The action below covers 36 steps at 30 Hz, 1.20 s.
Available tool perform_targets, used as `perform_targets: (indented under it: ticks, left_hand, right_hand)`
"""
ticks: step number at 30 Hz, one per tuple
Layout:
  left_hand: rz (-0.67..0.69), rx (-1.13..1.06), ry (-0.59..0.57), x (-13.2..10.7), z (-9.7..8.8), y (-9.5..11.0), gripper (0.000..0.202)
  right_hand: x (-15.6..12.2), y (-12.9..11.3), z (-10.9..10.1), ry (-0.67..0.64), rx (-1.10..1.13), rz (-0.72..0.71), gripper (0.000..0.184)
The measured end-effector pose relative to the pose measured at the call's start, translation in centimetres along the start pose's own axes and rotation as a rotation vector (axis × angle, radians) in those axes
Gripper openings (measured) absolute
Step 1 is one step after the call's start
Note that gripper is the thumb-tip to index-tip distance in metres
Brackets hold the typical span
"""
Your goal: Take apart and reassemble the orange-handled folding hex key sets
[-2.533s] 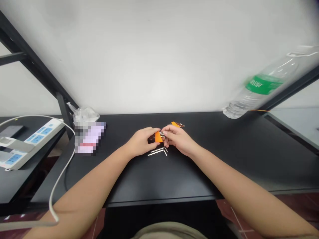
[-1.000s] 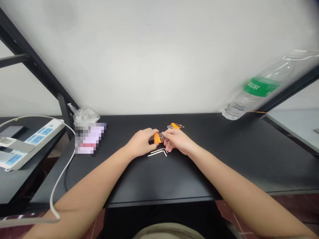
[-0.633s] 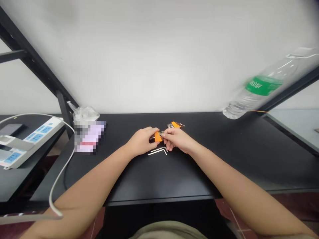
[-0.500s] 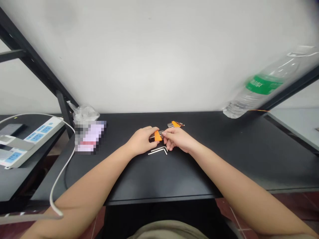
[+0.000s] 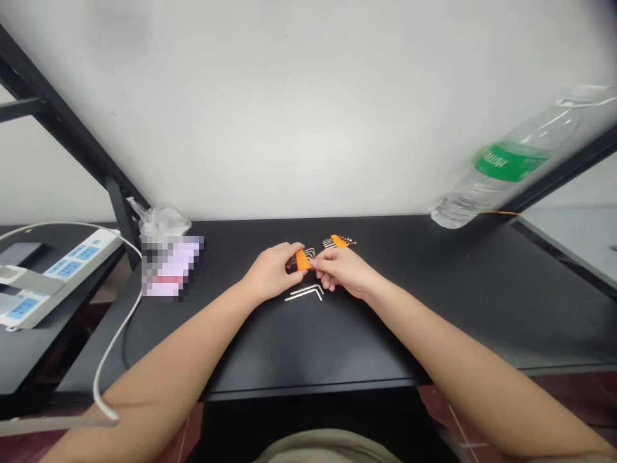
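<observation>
My left hand [image 5: 274, 273] is closed on an orange hex key holder [image 5: 303, 260], thumb below and fingers above. Several L-shaped hex keys [image 5: 311, 252] stick out of this holder on its right side. My right hand [image 5: 343, 269] pinches at the holder's right end; its fingertips hide whether it grips a hex key there. Just below the hands, two loose silver hex keys [image 5: 306, 293] lie side by side on the black table [image 5: 308, 347]. Behind my right hand lies a second orange holder [image 5: 339, 241] filled with hex keys.
A blurred-out pinkish object [image 5: 173, 267] and a crumpled plastic bag [image 5: 164, 222] are on the left. Further left lies a white power strip [image 5: 62, 276] with a white cable [image 5: 108, 341] looping near my left forearm. A large plastic bottle [image 5: 511, 161] stands at the back right.
My right fingertips have shifted slightly left against the holder's end, and the holder has turned a little. The loose hex keys stay where they were.
</observation>
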<state>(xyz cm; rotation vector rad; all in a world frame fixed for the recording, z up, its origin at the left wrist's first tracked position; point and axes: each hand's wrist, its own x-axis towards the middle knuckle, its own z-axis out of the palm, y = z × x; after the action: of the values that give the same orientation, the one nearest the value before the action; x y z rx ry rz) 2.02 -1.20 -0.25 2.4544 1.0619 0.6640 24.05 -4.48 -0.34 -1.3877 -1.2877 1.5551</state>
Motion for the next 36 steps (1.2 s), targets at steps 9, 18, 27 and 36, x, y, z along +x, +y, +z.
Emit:
perform_targets:
  ticks: [9,18,27,36]
  left_hand:
    - [0.073,0.332,0.019,0.2,0.4,1.0,0.037]
    - [0.042,0.376,-0.027,0.1,-0.1,1.2,0.037]
    - [-0.074,0.161,-0.049,0.0,-1.2,0.0,0.025]
    - [-0.120,0.018,0.020,0.2,-0.8,-0.8,0.035]
  right_hand:
    - [0.2,0.0,0.8,0.066,-0.100,0.048,0.029]
    - [0.8,0.9,-1.0,0.250,-0.308,-0.061,0.023]
    - [-0.4,0.1,-3.5,0.171,-0.834,-0.117,0.022]
    - [-2.1,-0.5,-1.6,0.014,-0.980,-0.396,0.031]
